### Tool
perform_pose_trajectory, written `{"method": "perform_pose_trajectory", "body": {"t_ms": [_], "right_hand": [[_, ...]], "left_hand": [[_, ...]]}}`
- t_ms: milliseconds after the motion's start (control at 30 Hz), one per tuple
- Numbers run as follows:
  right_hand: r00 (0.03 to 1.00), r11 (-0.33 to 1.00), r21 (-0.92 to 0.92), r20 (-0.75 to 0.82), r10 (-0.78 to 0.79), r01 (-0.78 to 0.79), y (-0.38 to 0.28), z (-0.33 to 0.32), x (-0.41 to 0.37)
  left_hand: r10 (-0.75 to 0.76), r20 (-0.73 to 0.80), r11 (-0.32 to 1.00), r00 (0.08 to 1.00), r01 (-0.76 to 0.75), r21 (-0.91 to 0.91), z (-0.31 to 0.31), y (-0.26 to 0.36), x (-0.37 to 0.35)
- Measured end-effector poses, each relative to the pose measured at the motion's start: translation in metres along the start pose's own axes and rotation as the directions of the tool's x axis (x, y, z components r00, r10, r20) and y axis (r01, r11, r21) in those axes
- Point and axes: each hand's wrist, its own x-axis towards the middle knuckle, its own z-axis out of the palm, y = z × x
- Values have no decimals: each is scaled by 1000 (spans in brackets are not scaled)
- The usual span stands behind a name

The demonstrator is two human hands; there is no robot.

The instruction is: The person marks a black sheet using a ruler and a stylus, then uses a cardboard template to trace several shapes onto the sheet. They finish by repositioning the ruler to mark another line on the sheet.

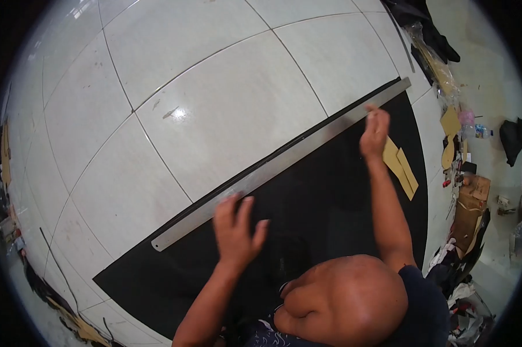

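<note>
- Steel straightedge [296, 152]: long flat bar lying on the floor, running from near left to far right along the far edge of the black sheet [319, 196]. A thin strip of black shows beyond it.
- Our left hand [236, 231]: fingers spread wide, tips at the near edge of the bar towards its left end. Blur hides whether they bear down on it.
- Our right hand [375, 132]: fingers drawn together at the bar's near edge, close to its far right end. We cannot tell if they pinch something small.
- Handling note, our judgement: a bar this long pivots easily. We would plant the spread hand flat on the metal, weight straight down, fingertips kept back from the working edge.
- Further note: the hands are well apart, so the stretch between them has nothing holding it. We would check the black strip is even along the whole length before working along the edge.
- Tan card pieces [401, 166]: two overlapping, on the sheet just near of our right hand.
- Tiled floor [214, 87]: white, glossy, likely slippery under the sheet.
- Cardboard box [472, 199]: among scraps at the right, well apart.
</note>
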Motion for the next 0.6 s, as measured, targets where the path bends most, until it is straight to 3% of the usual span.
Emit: {"method": "perform_pose_trajectory", "body": {"t_ms": [67,133,300,500,600], "right_hand": [[980,975,211,197,22,-64,-42,22,-38],[874,887,374,481,66,-273,-89,33,-68],[819,897,431,548,-171,-101,-133,44,-82],[796,919,361,597,-96,-160,-140,50,-77],[806,925,367,573,-145,-94,-135,53,-78]], "left_hand": [[75,95,995,993,-82,62,19,26,20],[77,152,987,985,-97,130,33,42,33],[-18,284,951,959,-71,300,45,48,47],[-52,332,932,942,-74,355,50,54,55],[-67,353,933,933,-67,353,49,57,60]]}}
